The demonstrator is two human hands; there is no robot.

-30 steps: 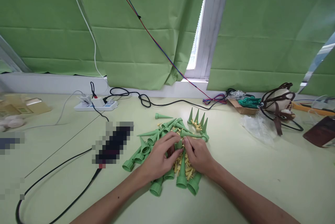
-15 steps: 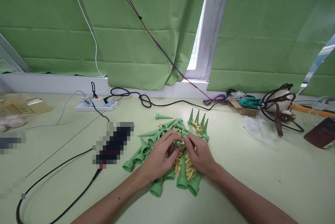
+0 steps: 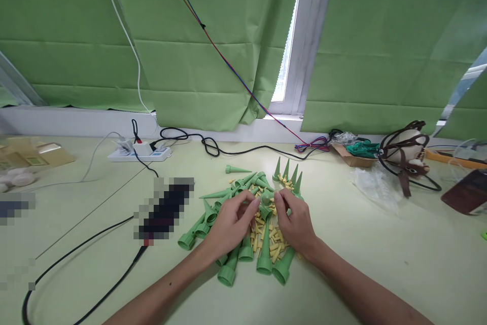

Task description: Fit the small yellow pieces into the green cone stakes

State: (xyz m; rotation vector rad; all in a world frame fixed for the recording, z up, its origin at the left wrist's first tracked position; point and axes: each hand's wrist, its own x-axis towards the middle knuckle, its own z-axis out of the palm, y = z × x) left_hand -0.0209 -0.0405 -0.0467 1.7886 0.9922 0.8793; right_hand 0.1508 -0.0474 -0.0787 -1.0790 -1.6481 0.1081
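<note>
My left hand (image 3: 235, 216) is closed, with a green plastic spike (image 3: 267, 198) at its thumb and fingertips; the spike's round end faces me. Just to the right, my right hand (image 3: 297, 217) has its thumb and forefinger pressed together close to that spike. Whatever they pinch is too small to make out. Below and between the hands lie many small yellow plastic pieces (image 3: 274, 244). Loose green spikes surround them, among them one with its wide hollow end (image 3: 264, 264) towards me. My left hand hides part of the pile.
Several green spikes (image 3: 287, 168) stand upright behind my right hand, yellow bits beside them. One spike (image 3: 238, 169) lies apart at the back. A power strip (image 3: 160, 154), black cable (image 3: 243, 152), blurred dark device (image 3: 167, 208) and clear plastic bag (image 3: 376, 188) are also on the table.
My right hand has drawn slightly right, away from my left hand. The held spike has turned and shows more fully between them. My left hand has shifted a little left.
</note>
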